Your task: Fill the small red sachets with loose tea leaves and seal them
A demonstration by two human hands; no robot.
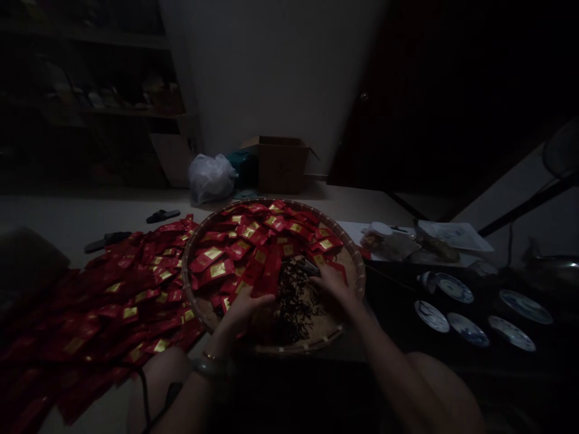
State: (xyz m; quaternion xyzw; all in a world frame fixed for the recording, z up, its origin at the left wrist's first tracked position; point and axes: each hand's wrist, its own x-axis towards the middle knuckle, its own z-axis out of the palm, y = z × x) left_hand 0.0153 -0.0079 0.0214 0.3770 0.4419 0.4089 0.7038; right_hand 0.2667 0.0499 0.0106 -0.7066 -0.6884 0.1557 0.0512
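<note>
Red packets (pixel 250 230) and dark bits (pixel 294 295) in a tray (pixel 359 271), left fingers (pixel 265 298) around one packet (pixel 271 274), right fingers (pixel 322 282) unclear.

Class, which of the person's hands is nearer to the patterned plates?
Right: the right hand is over the round tray, left of the plates. The left hand, holding a red packet, is farther left.

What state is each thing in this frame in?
Left hand: gripping a red packet
Right hand: at a small grey object, grip unclear
Woven tray: partly covered with packets and loose dark bits
Floor packets: heaped loosely
Cardboard box: upright, flaps open
White bag: bulging
Plates: lying flat
</note>
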